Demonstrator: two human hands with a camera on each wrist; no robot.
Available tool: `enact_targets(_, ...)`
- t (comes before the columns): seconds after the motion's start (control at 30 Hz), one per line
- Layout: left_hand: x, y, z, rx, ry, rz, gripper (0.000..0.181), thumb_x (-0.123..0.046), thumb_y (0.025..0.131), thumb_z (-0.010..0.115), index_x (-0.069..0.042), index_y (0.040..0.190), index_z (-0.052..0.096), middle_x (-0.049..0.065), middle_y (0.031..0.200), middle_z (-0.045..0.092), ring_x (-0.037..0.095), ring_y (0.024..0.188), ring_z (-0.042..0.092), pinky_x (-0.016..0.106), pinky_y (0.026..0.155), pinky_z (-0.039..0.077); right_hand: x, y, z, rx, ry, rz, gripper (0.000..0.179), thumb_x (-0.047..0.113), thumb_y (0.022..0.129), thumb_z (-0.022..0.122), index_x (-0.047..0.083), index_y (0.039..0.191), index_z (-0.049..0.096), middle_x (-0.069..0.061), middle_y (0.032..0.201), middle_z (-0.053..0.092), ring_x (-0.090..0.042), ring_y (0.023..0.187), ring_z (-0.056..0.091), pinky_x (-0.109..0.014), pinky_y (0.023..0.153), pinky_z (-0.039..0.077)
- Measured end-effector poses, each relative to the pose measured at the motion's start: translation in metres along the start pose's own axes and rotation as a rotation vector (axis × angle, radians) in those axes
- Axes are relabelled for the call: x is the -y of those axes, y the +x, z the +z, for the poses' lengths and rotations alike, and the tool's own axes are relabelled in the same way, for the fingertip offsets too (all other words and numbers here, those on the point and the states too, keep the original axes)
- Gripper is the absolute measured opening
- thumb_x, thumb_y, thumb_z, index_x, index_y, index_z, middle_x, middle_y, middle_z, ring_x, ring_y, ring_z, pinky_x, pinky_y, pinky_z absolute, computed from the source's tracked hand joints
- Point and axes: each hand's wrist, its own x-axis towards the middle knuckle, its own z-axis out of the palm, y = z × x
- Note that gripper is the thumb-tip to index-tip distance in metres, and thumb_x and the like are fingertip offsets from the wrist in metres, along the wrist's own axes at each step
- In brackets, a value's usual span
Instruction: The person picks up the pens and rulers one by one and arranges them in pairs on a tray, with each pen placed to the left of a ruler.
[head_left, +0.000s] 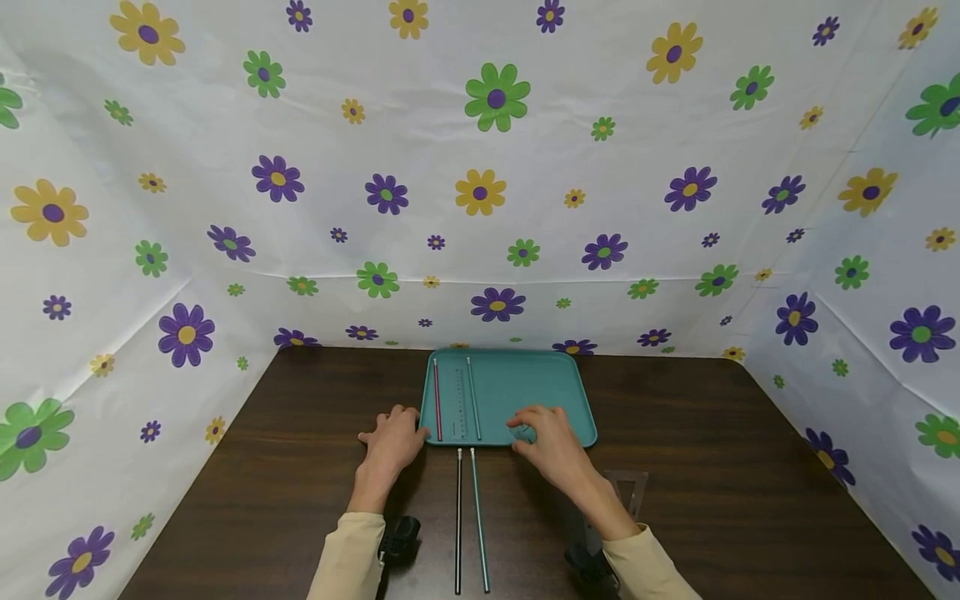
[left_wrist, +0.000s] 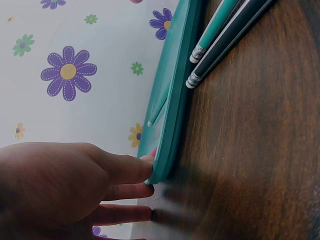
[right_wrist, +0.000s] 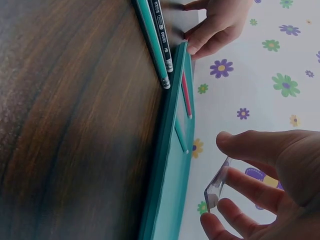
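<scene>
One teal tray point(head_left: 532, 387) has its near left corner pinched by the left hand point(head_left: 393, 437), perhaps for steadiness; the right hand point(head_left: 551, 442) holds a clear plastic piece point(right_wrist: 217, 185) by its near edge. Only the right wrist view shows lettering on the black pencil point(right_wrist: 161, 35).

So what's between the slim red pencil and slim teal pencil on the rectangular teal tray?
A clear, straight ruler lies between them on the teal tray, seen in the head view.
</scene>
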Motion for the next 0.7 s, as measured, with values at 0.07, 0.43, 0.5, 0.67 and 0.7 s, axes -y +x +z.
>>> enact_targets(0.07,0.001,0.000,0.000,0.003,-0.010,0.009,0.041,-0.024,0.098,0.062,-0.001,0.131,0.061,0.026,0.137,0.052,0.054,0.126,0.042,0.085,0.094,0.024,0.000,0.001,0.000,0.011,0.006,0.007,0.024,0.006,0.084,0.078,0.008,0.107,0.076,-0.011,0.121,0.067,-0.038,0.111,0.053,-0.051,0.089,0.049)
enact_targets(0.43,0.001,0.000,0.001,-0.018,0.004,-0.005,0.039,-0.023,0.097,0.063,0.000,0.130,0.062,0.026,0.136,0.053,0.055,0.126,0.043,0.085,0.095,0.024,-0.001,0.009,0.002,0.029,-0.001,0.000,0.024,0.008,0.084,0.077,0.007,0.108,0.075,-0.013,0.120,0.067,-0.039,0.109,0.053,-0.051,0.089,0.049)
enact_targets(0.5,0.001,0.000,0.002,-0.018,0.004,-0.008,0.039,-0.023,0.097,0.063,0.000,0.129,0.062,0.026,0.136,0.053,0.055,0.126,0.043,0.085,0.095,0.023,-0.001,0.011,0.002,0.034,0.003,-0.002,0.024,0.007,0.084,0.078,0.006,0.108,0.075,-0.013,0.119,0.068,-0.039,0.108,0.053,-0.051,0.089,0.049)
enact_targets(0.67,0.002,0.000,0.001,0.002,-0.004,0.007,0.040,-0.024,0.098,0.061,-0.001,0.131,0.060,0.026,0.137,0.052,0.055,0.126,0.042,0.086,0.094,0.022,0.000,0.013,0.005,0.047,-0.001,0.011,0.024,0.008,0.085,0.077,0.007,0.109,0.075,-0.012,0.120,0.067,-0.037,0.107,0.052,-0.049,0.088,0.049)
enact_targets(0.7,0.003,0.000,0.000,0.004,-0.010,0.011,0.041,-0.024,0.098,0.061,-0.001,0.132,0.060,0.026,0.137,0.052,0.055,0.126,0.042,0.087,0.094,0.022,0.000,0.014,0.005,0.050,-0.005,0.014,0.025,0.009,0.085,0.077,0.008,0.109,0.075,-0.012,0.120,0.067,-0.037,0.107,0.052,-0.049,0.088,0.049)
